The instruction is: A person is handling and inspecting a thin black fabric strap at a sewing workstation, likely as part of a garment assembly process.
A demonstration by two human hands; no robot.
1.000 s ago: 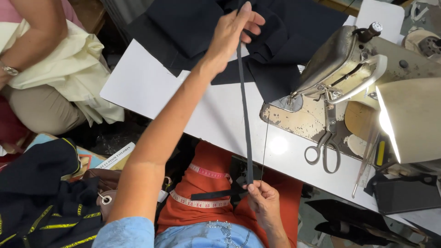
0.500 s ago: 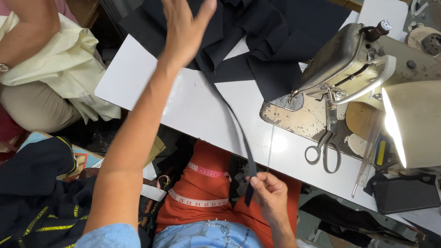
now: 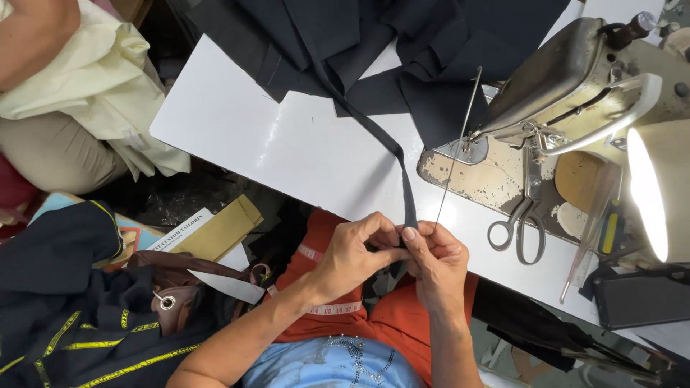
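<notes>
White table (image 3: 237,129) edge: left hand (image 3: 356,255) and right hand (image 3: 438,259) grips pinch dark strip (image 3: 381,136).

White, glossy bench (image 3: 273,144), running slantwise from upper left to lower right. Heaped with dark cloth pieces (image 3: 402,43) along the far edge, one narrow dark strip (image 3: 392,154) trailing from the heap across the bare white top to the near edge. Carrying a worn sewing machine (image 3: 575,79) on the right, with scissors (image 3: 521,223) lying flat on its chipped base plate (image 3: 474,179), just beside a yellow-handled tool (image 3: 611,226) and a lit lamp shade (image 3: 658,187) above.
</notes>
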